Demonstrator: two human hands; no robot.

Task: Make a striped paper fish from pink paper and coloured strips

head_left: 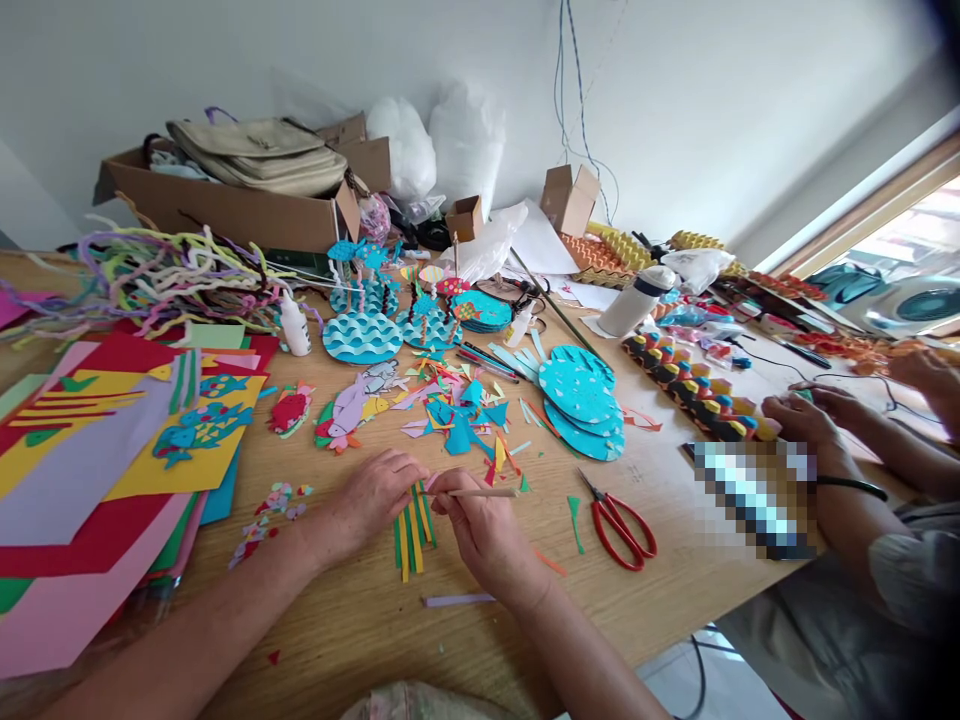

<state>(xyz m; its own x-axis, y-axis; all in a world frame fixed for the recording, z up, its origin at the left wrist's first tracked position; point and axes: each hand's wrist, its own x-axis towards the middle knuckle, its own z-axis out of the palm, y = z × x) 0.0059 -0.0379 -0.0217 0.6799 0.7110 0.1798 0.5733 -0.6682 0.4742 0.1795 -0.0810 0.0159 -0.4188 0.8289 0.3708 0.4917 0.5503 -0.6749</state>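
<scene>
My left hand (382, 497) has its fingers closed together at the top ends of several green and yellow paper strips (412, 537); what its fingertips pinch is hidden. Just to the right, my right hand (484, 530) is closed on a thin wooden stick (491, 492), which lies roughly level and points its thin end at my left fingertips. A bit of pink paper shows between the two hands. Below them, a lilac paper strip (457, 600) lies on the table. Red-handled scissors (621, 525) rest with blades apart, right of my right hand.
Paper scraps (461, 415), blue discs (581, 390) and paper fish (202, 430) cover the table's middle and left. Coloured sheets (90, 450), a glue bottle (295, 325) and pipe cleaners (180, 270) lie left. Another person's hands (806, 415) work at the right, beside a white flask (637, 300).
</scene>
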